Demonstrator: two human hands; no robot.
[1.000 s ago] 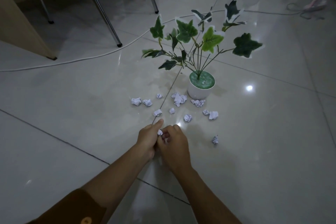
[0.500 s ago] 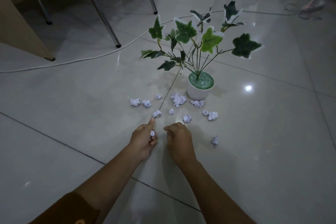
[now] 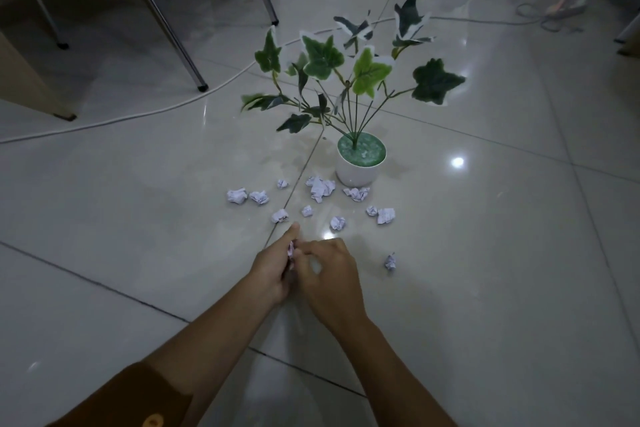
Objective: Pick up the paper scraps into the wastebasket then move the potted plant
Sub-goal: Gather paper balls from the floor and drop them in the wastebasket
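Observation:
A potted plant with green ivy leaves in a white pot stands on the tiled floor. Several crumpled white paper scraps lie in front of it, among them one at the left, a large one by the pot and a lone one at the right. My left hand is closed on a paper scrap, thumb pointing up. My right hand touches the left one, fingers curled at that scrap. No wastebasket is in view.
Metal chair legs and a wooden furniture panel stand at the back left. A white cable runs across the floor behind the plant. A power strip lies at the far right.
My hands drew apart half a second ago, the scrap staying in the left. Now the right hand has come back against the left. The scraps on the floor have not moved.

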